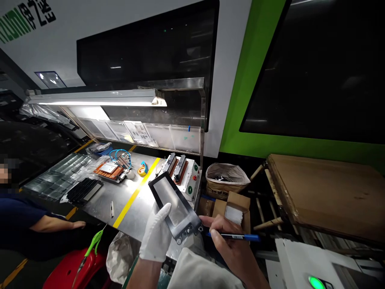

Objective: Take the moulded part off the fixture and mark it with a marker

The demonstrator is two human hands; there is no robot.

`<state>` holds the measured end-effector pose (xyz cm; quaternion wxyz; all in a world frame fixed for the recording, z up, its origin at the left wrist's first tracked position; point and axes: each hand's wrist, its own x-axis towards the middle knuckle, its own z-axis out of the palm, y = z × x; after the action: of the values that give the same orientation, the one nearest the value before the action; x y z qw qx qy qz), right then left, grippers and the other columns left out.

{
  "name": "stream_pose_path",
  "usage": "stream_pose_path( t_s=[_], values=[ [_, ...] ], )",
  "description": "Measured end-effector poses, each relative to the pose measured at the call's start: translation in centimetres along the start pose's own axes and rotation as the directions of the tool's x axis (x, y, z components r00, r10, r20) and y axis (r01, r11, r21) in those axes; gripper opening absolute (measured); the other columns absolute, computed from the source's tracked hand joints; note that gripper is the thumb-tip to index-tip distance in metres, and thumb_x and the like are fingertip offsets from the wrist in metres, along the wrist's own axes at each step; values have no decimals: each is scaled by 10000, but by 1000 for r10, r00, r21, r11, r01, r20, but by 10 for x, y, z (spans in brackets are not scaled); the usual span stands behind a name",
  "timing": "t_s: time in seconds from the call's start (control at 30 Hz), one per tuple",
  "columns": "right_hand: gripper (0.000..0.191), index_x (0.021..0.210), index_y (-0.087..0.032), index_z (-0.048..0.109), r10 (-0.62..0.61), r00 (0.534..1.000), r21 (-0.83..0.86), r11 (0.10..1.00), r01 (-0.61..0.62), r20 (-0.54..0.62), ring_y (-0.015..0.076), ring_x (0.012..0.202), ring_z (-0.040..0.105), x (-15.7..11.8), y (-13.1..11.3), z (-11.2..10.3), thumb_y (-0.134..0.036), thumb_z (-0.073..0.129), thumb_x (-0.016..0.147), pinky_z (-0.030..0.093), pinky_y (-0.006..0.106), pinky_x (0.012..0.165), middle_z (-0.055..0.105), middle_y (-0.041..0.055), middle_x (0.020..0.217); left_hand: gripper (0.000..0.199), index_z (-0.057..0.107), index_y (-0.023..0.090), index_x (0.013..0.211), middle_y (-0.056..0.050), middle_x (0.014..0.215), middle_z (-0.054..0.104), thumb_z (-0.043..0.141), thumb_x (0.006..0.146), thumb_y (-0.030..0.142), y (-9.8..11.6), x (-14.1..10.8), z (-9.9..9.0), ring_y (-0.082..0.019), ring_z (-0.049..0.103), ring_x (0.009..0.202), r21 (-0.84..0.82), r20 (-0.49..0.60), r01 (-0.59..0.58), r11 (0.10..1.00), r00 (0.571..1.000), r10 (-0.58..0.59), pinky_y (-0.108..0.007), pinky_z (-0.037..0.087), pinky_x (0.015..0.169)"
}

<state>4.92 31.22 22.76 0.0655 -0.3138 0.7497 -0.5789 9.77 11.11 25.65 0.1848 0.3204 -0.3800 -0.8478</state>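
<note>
above a steel bench (135, 212) crossed by a yellow stripe (136, 192), a black frame (174, 202) is held tilted in a white-gloved left hand (156, 235), fingers clasped around its lower end. the bare right hand (231, 245) grips a blue pen (237, 237), tip at the frame's corner.

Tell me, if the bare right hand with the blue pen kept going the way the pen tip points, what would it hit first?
Most likely the black framed panel held in the gloved left hand. The right hand aims the blue pen leftward at the panel's lower corner, apparently almost touching, though depth is unclear.
</note>
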Motion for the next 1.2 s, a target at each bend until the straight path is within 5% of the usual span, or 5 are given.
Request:
stream_pose_path(
  t_s=[0.27, 0.6, 0.8, 0.97, 1.2],
  values=[
    [135, 955, -269, 642, -293, 956, 33, 956, 293, 13, 234, 1044, 726, 8, -8, -1, -143, 605, 925, 462, 474, 1173, 690, -10, 788, 589, 550, 281, 1402, -43, 1097, 779, 742, 852, 193, -2, 0, 9, -206, 751, 1001, -33, 33, -58, 998, 998, 60, -359, 609, 973],
    [169, 1013, -284, 658, -310, 935, 29, 950, 310, 174, 186, 862, 715, 12, -6, 12, -138, 627, 935, 289, 520, 1294, 724, -38, 867, 606, 510, 297, 1428, -40, 1065, 789, 721, 869, 193, -11, 0, 17, -190, 752, 964, -59, 51, -89, 994, 994, 92, -352, 610, 938],
    [218, 1030, -295, 661, -361, 932, 67, 930, 362, -18, 193, 803, 722, 9, -10, -1, -118, 635, 906, 420, 520, 1210, 727, -27, 827, 384, 662, 229, 1240, -44, 1029, 799, 714, 861, 199, -5, -2, 20, -216, 750, 992, -141, -16, -5, 990, 1000, 3, -346, 606, 937],
    [102, 989, -282, 700, -98, 931, 206, 962, 178, -350, 295, 1320, 596, -5, 6, -8, -213, 655, 929, 576, 437, 1021, 723, 71, 1244, 449, 740, 166, 967, -76, 834, 785, 692, 844, 595, -9, 5, 3, -226, 740, 753, -153, -83, 163, 975, 981, -177, -359, 633, 732],
    [169, 963, -252, 765, 149, 942, 378, 925, -25, -302, 294, 1175, 673, 15, 30, -3, -404, 733, 897, 616, 378, 870, 731, 92, 1224, 341, 690, 191, 1075, -68, 991, 726, 627, 931, 494, -44, 10, -10, -179, 680, 819, 122, 84, 163, 979, 981, -174, -368, 603, 748]
  ],
)
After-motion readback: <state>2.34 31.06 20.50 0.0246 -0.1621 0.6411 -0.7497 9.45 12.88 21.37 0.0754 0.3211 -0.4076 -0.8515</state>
